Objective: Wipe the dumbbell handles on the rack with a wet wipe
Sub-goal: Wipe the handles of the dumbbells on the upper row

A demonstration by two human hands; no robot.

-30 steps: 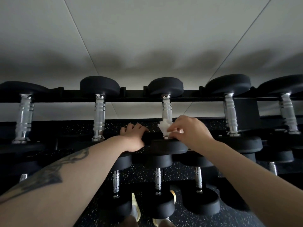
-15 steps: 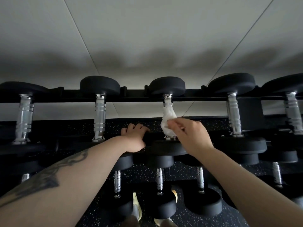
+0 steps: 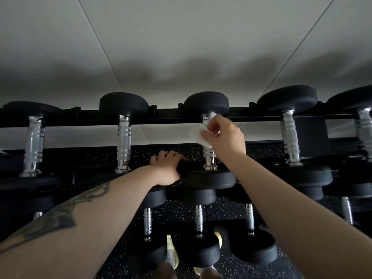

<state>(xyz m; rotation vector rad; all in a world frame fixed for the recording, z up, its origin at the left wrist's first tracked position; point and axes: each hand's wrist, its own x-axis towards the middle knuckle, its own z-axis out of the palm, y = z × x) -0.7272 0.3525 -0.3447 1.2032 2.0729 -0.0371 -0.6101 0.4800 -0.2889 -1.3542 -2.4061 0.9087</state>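
Pale panelled wall (image 3: 181, 47) behind black rack (image 3: 171, 115) — speckled floor (image 3: 227, 210) below.

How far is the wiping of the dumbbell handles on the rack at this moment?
Done: nothing shows which handles are already clean. In hand: the right hand rubs the wet wipe on the middle top-row handle; the left hand grips the rack rail. Left, possibly: the neighbouring handle and the lower row.
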